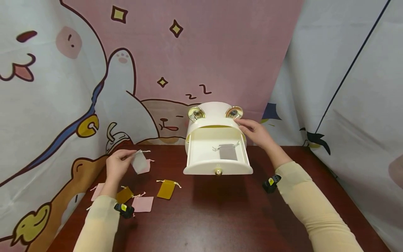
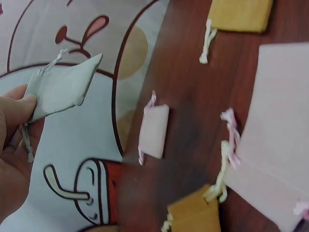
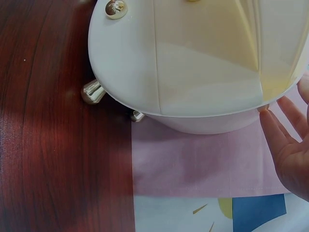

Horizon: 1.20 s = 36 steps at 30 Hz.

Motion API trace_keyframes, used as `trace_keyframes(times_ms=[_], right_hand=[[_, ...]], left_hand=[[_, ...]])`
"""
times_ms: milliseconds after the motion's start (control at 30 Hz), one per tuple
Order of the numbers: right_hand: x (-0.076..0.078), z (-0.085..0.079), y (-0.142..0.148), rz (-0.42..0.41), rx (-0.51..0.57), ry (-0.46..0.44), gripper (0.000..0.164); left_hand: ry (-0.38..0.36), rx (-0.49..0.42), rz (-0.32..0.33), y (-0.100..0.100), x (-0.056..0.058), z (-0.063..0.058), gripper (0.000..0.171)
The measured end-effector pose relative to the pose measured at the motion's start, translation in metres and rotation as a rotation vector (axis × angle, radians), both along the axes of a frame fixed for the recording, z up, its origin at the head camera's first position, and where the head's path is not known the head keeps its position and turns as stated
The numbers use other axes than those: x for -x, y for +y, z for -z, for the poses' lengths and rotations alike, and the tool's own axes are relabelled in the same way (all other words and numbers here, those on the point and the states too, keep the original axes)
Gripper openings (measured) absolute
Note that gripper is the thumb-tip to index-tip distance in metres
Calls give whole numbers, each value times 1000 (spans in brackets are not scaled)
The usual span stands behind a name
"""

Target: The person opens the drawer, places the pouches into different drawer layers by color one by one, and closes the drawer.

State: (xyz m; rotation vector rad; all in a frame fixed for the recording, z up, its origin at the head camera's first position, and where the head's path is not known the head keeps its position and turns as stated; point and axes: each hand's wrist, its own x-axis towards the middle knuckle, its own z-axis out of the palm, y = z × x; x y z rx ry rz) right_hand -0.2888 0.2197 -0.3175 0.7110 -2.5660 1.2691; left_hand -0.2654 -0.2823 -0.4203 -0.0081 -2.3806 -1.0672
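Note:
My left hand (image 1: 119,166) pinches a pale grey-green drawstring pouch (image 1: 138,163) by its top, above the table at the left. In the left wrist view the pouch (image 2: 65,89) tilts between thumb and fingers, its cords dangling. My right hand (image 1: 255,132) touches the right side of a cream box (image 1: 212,113) with gold-ringed round eyes. Its fingers are mostly straight, and in the right wrist view the fingertips (image 3: 264,110) meet the rim. The box's drawer (image 1: 198,143) is pulled out, and a grey drawstring pouch (image 1: 228,152) lies inside.
Pink pouches (image 1: 143,204) and mustard pouches (image 1: 166,189) lie on the left of the dark red wooden table (image 1: 220,224). A gold knob (image 1: 218,172) sticks out from the drawer front. A cartoon-printed cloth (image 1: 220,52) hangs behind the table.

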Motion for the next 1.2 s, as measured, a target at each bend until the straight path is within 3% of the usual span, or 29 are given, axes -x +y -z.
trace_keyframes(times_ms=[300, 600, 967, 1200], right_hand=[[7, 3, 3, -21, 33, -21, 38], [34, 31, 16, 14, 19, -12, 39], [37, 33, 18, 39, 3, -12, 40], [36, 33, 18, 31, 17, -16, 40]], left_hand=[[46, 36, 108, 21, 0, -11, 18], [73, 45, 224, 51, -4, -28, 18], [175, 85, 363, 80, -15, -56, 19], [243, 106, 406, 95, -19, -78, 19]])
